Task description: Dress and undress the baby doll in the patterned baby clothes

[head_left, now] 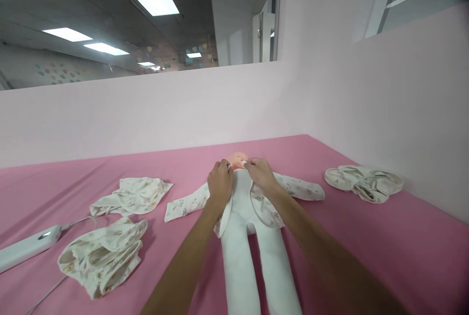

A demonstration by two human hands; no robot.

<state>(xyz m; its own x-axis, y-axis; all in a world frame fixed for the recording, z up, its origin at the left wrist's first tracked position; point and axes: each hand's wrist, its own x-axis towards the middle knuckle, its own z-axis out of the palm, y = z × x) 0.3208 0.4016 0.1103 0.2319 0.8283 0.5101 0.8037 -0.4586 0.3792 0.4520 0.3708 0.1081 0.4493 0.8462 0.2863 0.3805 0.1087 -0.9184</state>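
Note:
A doll [240, 207] with a white cloth body lies on its back on the pink sheet, legs toward me. Its arms are inside the sleeves of a white printed baby jacket [266, 210], whose front hangs apart over the chest. At the doll's neck, my left hand [221, 180] pinches the jacket's collar edge on the left side. Opposite it, my right hand [260, 173] grips the collar edge on the right, a bit of white cloth showing at the fingertips. The doll's head [237, 159] is partly hidden behind my hands.
Two crumpled printed garments, one farther back [134, 195] and one nearer [104, 256], lie at left beside a white device [31, 248] with a cord. Another folded garment [362, 183] lies at right by the wall. Behind the pink sheet [176, 266] stands a pale wall [154, 115] with a window.

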